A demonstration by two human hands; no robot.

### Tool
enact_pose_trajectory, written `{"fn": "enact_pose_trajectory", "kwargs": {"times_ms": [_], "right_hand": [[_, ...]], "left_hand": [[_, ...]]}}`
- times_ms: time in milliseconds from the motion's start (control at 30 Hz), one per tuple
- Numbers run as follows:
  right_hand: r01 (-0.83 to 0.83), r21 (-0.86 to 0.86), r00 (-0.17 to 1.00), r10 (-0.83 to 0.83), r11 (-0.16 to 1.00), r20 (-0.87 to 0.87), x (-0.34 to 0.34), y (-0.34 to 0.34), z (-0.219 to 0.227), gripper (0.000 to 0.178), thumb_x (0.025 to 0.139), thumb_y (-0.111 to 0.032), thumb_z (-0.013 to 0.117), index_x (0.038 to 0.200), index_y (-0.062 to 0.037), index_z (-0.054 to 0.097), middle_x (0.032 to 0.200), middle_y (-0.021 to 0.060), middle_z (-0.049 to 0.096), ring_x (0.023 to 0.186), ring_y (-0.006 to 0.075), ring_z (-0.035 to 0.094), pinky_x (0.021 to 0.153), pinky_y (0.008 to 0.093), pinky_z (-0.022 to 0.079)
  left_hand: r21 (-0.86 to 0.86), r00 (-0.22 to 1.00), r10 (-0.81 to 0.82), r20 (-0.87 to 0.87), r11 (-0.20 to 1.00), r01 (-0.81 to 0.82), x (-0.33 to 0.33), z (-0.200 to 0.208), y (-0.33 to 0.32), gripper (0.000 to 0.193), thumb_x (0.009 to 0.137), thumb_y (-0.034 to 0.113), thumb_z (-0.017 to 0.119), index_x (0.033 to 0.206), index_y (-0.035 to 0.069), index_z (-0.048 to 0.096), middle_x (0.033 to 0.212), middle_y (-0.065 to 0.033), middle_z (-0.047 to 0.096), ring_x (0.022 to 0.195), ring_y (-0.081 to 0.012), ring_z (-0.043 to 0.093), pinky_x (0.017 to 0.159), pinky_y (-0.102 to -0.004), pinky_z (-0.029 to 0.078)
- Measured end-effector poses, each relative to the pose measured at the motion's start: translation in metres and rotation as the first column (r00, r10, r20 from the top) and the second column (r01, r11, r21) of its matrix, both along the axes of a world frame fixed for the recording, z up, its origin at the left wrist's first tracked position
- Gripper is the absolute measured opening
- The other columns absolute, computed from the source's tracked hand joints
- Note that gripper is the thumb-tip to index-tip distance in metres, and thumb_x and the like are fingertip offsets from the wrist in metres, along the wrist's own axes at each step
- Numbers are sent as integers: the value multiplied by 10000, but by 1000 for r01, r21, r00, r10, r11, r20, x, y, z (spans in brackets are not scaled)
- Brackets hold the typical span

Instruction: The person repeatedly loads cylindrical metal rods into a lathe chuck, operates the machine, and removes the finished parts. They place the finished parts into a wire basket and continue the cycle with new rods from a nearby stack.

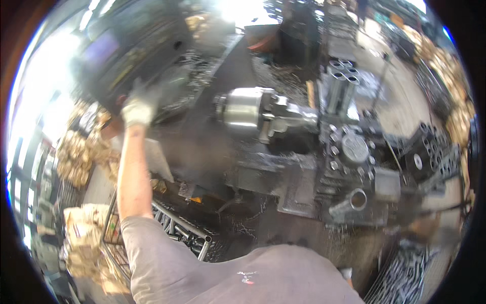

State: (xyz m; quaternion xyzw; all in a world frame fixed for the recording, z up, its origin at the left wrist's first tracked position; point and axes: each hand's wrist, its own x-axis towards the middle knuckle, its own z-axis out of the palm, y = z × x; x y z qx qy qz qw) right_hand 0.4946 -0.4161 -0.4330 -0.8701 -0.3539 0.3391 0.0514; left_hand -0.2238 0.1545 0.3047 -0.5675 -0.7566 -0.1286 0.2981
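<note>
My left arm stretches up to a dark machine housing [152, 55], where my left hand [138, 110], in a pale work glove, is nearest a small red knob or button [121, 100]. Its fingers are smeared, so I cannot tell whether they touch the housing. To the right is a lathe chuck [243, 107], a shiny metal cylinder with stepped jaws on its right face. Facing it stands a tool turret block [355, 148] with several bolts. Only a sliver of my right hand [346, 273], gloved, shows beside my body; its fingers are hidden.
A metal-framed cart [174, 220] holding dark tubes stands beside my left arm. Upright tubes [344, 76] stand behind the turret, and a short tube [357, 199] lies nearer. A bin of metal rods [405, 273] is at lower right. Brown sacks [83, 228] are stacked at left.
</note>
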Motion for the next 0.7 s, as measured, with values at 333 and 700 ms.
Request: {"fn": "enact_pose_trajectory", "kwargs": {"times_ms": [333,700], "right_hand": [[151,830,987,-38,538,-155,-107,259,472,678,819,-104,869,1433,-17,595,1200,136,763,872,162,723,830,320,602],[-270,642,952,297,717,68,-149,317,464,560,773,-324,915,1227,-71,705,1069,170,784,959,337,784,835,412,628]], "left_hand": [[485,228,-527,819,848,215,103,-248,-221,493,1097,485,533,937,37,661,750,-41,576,675,-152,534,648,-339,435],[91,-562,-340,754,902,-423,-40,-394,-250,403,1080,528,527,815,224,541,666,64,506,582,-145,457,574,-348,402]]}}
